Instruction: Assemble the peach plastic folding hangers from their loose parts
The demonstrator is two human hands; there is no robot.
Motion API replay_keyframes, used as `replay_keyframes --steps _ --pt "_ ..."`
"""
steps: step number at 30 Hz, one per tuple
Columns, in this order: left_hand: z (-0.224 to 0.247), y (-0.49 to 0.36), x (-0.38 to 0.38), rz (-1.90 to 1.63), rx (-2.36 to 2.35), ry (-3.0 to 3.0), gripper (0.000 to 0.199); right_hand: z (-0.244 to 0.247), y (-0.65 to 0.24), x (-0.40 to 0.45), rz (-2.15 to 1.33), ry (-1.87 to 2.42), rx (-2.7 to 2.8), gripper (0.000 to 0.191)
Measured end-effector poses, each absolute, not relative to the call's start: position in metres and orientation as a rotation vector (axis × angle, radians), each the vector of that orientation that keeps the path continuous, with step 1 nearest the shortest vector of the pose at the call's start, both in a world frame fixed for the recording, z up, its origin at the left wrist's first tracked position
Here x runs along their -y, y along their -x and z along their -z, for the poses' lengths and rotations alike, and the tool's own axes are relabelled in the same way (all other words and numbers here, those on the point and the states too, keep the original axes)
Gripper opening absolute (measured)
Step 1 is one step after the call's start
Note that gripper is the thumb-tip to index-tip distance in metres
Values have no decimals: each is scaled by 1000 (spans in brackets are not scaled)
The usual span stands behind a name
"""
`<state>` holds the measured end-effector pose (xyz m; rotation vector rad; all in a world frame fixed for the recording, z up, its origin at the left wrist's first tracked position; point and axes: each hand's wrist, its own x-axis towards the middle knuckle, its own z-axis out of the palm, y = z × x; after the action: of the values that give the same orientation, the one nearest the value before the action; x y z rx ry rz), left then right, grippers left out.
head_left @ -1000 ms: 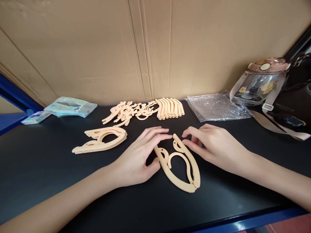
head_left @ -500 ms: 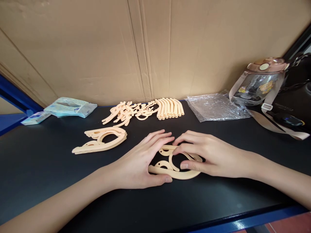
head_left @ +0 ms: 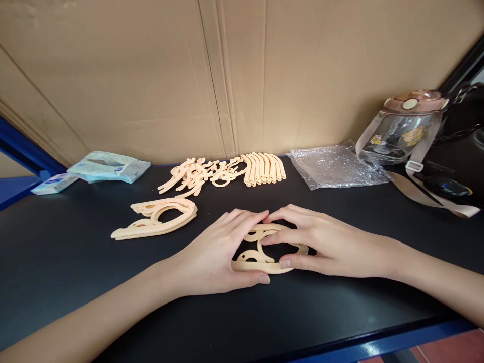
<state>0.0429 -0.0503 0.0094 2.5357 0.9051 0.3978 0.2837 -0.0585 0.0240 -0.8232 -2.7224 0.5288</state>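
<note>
A cream plastic folding hanger (head_left: 260, 267) lies flat on the black table between my two hands, its curved hook and holed inner pieces showing in the middle. My left hand (head_left: 212, 257) is wrapped round its left end, thumb along the near edge and fingers on the far side. From the right, my right hand (head_left: 321, 242) grips it, with the thumb on the near arm and the fingers over the hook and far arm. The hands cover parts of both ends. Left of them sits a stack of folded hangers (head_left: 174, 227).
Behind lie a pile of loose hooks and small parts (head_left: 192, 174) and a row of hanger arms (head_left: 264, 169). A clear plastic bag (head_left: 336, 169), a strapped water bottle (head_left: 401, 133) and a black bag (head_left: 461, 141) stand right. A tissue pack (head_left: 109, 169) lies left, before a cardboard wall (head_left: 151, 75).
The hanger has shifted slightly left and away from me, its arms closer together. My right hand has moved a little left along it; the left fingers have drawn closer together.
</note>
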Motion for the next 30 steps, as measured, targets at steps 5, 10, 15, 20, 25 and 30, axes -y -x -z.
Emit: replay_keyframes --steps 5,10,15,20,25,30 --pt "-17 -48 57 -325 -1017 -2570 83 -25 -286 56 -380 836 2550 30" --pt "-36 -31 53 -319 -1173 -2669 74 -25 -293 50 -193 891 2372 23" --pt "-62 38 25 -331 -1363 -2595 66 -18 -291 45 -245 904 2457 21" --pt "-65 113 5 -243 -1652 -2438 76 -10 -285 41 -371 947 2564 22" --pt "-53 138 1 -230 -1661 -2357 75 -5 -282 34 -424 1013 2586 23" --pt "-47 136 2 -164 -1611 -2351 77 -2 -283 32 -429 1038 2592 21"
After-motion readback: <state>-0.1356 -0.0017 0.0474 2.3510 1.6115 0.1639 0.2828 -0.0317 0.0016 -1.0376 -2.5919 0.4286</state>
